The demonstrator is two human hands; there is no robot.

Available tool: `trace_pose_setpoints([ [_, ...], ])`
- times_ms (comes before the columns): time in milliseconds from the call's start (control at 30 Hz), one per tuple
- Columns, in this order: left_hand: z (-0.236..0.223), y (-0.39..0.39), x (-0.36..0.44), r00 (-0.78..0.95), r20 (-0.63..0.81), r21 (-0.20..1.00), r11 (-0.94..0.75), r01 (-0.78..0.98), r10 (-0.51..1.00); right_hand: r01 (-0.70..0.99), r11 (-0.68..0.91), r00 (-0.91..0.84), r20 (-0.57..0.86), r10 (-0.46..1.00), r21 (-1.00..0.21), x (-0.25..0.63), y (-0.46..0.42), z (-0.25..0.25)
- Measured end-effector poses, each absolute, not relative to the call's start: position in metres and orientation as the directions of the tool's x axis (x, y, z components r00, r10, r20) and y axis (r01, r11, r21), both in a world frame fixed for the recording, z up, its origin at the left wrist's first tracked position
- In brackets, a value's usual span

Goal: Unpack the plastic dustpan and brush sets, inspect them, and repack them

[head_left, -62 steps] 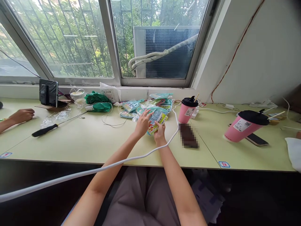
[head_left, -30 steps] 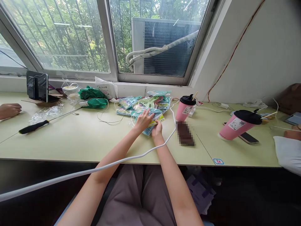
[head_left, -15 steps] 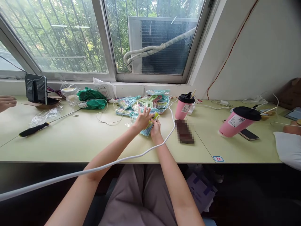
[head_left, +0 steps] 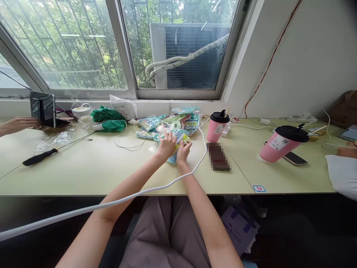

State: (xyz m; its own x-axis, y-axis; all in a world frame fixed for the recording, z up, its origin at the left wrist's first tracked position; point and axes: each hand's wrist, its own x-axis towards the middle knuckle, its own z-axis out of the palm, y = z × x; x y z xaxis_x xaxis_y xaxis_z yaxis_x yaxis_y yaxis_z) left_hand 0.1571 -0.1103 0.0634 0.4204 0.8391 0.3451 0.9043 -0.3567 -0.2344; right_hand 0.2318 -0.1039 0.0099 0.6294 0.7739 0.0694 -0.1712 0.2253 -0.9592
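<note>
Both my hands grip one teal and yellow packet (head_left: pixel 177 145) on the pale green table (head_left: pixel 92 167). My left hand (head_left: pixel 166 146) pinches its upper left side with curled fingers. My right hand (head_left: pixel 182 152) holds its lower right edge, thumb on top. Behind the packet lies a pile of similar teal packets (head_left: pixel 173 122) near the window sill. A white cable (head_left: pixel 156 186) runs across my forearms toward the pile.
A pink cup with black lid (head_left: pixel 217 127) stands right of the pile; a second tilted pink cup (head_left: pixel 283 143) rests on a phone. A black-handled tool (head_left: pixel 39 158), green bags (head_left: pixel 107 119) and a propped phone (head_left: pixel 42 109) lie left. Other people's hands (head_left: pixel 16 124) show at both sides.
My hands have drawn the packet slightly closer and closed tighter on it. The person's hand at the left has reached toward the propped phone.
</note>
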Motion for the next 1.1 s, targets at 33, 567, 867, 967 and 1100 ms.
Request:
trace_pose_setpoints([
  [33, 0.062, -0.109, 0.157, 0.397, 0.325, -0.208, -0.345, 0.915, 0.858, -0.078, 0.189, 0.671, 0.089, 0.736, -0.979, 0.231, -0.107, 0.012],
  [567, 0.066, -0.11, 0.151, 0.337, 0.182, 0.039, -0.349, 0.936, 0.924, 0.335, 0.146, 0.627, 0.336, 0.703, -0.931, 0.27, -0.123, 0.033],
  [867, 0.06, -0.11, 0.139, 0.36, 0.212, 0.048, -0.378, 0.925, 0.908, 0.646, -0.084, 0.472, 0.311, 0.825, -0.759, 0.257, -0.12, 0.023],
  [967, 0.061, -0.112, 0.136, 0.392, 0.21, 0.03, -0.406, 0.913, 0.896, 0.704, -0.121, 0.461, 0.32, 0.828, -0.7, 0.256, -0.117, 0.021],
  [1100, 0.06, -0.111, 0.13, 0.431, 0.213, 0.04, -0.448, 0.893, 0.877, 0.739, -0.137, 0.437, 0.314, 0.843, -0.66, 0.252, -0.115, 0.02],
])
